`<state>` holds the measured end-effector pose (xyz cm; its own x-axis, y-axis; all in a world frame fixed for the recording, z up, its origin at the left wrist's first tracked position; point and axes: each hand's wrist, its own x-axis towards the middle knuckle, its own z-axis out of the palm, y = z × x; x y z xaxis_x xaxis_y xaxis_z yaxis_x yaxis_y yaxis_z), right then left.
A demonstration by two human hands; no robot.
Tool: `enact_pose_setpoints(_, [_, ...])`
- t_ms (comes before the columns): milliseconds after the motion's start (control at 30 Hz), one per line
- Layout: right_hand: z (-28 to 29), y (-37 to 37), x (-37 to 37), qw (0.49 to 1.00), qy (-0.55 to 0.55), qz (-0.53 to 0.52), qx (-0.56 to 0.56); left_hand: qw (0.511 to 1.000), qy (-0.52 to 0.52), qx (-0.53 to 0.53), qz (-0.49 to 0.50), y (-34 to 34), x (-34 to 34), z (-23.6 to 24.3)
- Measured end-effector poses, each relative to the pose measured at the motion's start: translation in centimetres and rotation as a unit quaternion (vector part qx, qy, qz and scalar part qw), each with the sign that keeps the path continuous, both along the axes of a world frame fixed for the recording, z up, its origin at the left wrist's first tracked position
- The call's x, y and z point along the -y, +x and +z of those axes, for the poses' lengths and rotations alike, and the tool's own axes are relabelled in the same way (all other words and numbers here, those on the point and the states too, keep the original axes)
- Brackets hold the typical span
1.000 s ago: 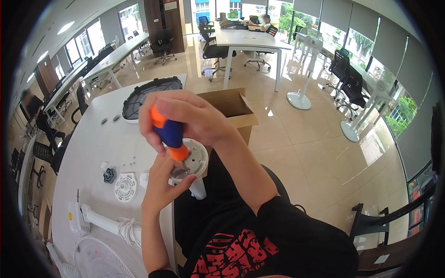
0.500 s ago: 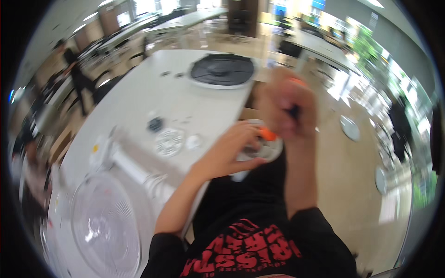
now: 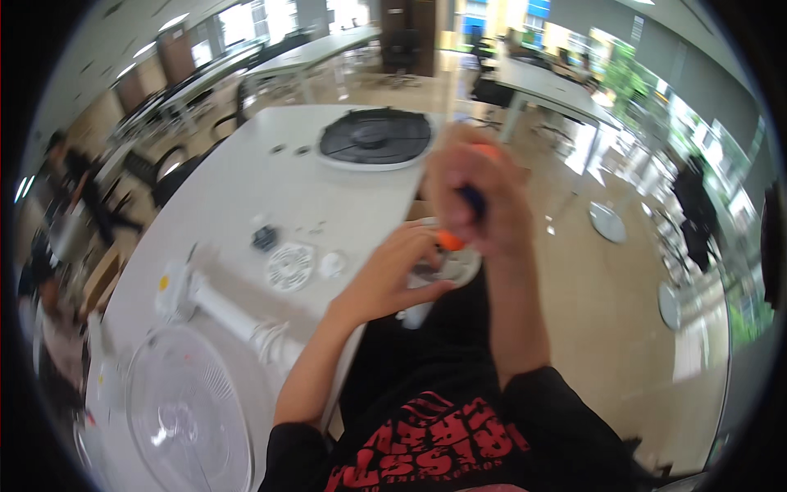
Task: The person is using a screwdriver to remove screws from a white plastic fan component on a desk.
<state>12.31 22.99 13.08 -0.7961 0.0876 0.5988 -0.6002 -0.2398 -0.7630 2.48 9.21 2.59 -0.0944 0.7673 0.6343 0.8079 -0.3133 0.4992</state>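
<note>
My right hand (image 3: 484, 193) is closed in a fist around a tool handle with dark blue (image 3: 470, 201) and orange parts, perhaps a screwdriver; its tip is hidden. It hovers over a round white plastic part (image 3: 466, 266) at the table's edge, above my lap. My left hand (image 3: 402, 266) grips that part from the left, thumb and fingers spread around its rim. An orange piece (image 3: 451, 239) shows by the left fingertips; whether it belongs to the same tool, I cannot tell.
On the white table (image 3: 246, 189) lie a dark-grey round cover (image 3: 375, 138), a slotted white disc (image 3: 290, 266), a small dark part (image 3: 264, 239), a white cap (image 3: 332, 264), a white stand tube (image 3: 225, 307) and a clear fan grille (image 3: 188, 410). A person (image 3: 82, 184) stands far left.
In the picture both hands and the white part have shifted slightly left and down as the view moved. My right fist stays above the part, showing more of the blue handle.
</note>
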Motion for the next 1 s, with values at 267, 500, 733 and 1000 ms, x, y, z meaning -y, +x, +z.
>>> enact_pose_setpoints(267, [-0.1, 0.9, -0.6, 0.998, 0.022, 0.045, -0.028, 0.997, -0.026, 0.045, 0.052, 0.7, -0.5, -0.4])
enact_pose_setpoints(500, [-0.1, 3.6, -1.6, 0.968, 0.097, 0.031, -0.229, 0.996, -0.016, 0.031, 0.076, -0.3, -0.3, -0.6])
enact_pose_setpoints(733, [4.7, 13.8, -3.0, 0.915, 0.230, 0.130, -0.304, 0.998, 0.047, -0.010, 0.030, -0.5, -1.5, -0.5])
enact_pose_setpoints(1000, [5.5, 17.1, -0.1, 0.926, 0.137, 0.116, -0.331, 0.998, 0.049, -0.011, 0.047, -0.6, -1.0, -0.5])
